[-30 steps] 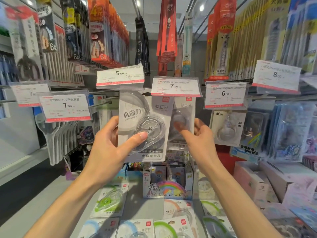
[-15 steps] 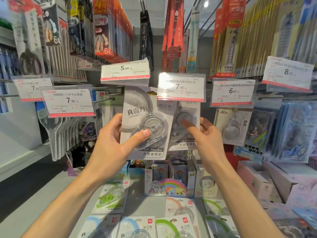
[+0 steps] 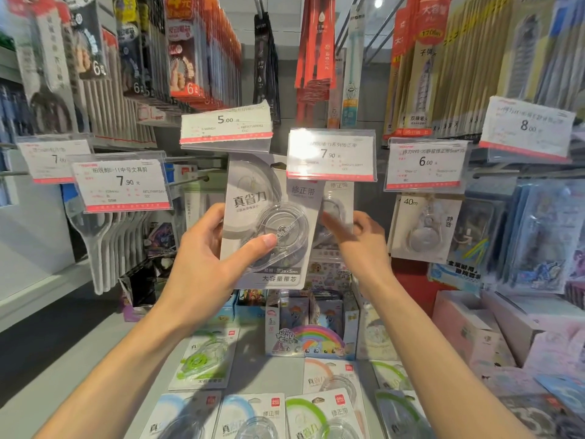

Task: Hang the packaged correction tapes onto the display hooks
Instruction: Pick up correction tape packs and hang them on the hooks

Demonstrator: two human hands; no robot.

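Note:
My left hand (image 3: 202, 264) grips a grey packaged correction tape (image 3: 269, 223), thumb across its clear blister and fingers behind the card. The pack's top sits just under the 7.90 price tag (image 3: 330, 155) on a display hook. My right hand (image 3: 361, 242) reaches in from the right, with its fingers on the grey packs (image 3: 337, 210) hanging behind on that hook; its grip is blurred. Several more packaged correction tapes (image 3: 319, 413) in green, blue and orange lie flat on the shelf below.
Price tags stand left (image 3: 122, 185) and right (image 3: 425, 163) on neighbouring hooks. A bare hook (image 3: 190, 180) juts out at left. Scissors (image 3: 101, 236) hang at left, other tape packs (image 3: 424, 226) at right. Cartoon boxes (image 3: 311, 327) stand on the shelf under my hands.
The held pack has risen a little toward the 7.90 tag. My right hand's fingers have shifted on the hanging packs behind it.

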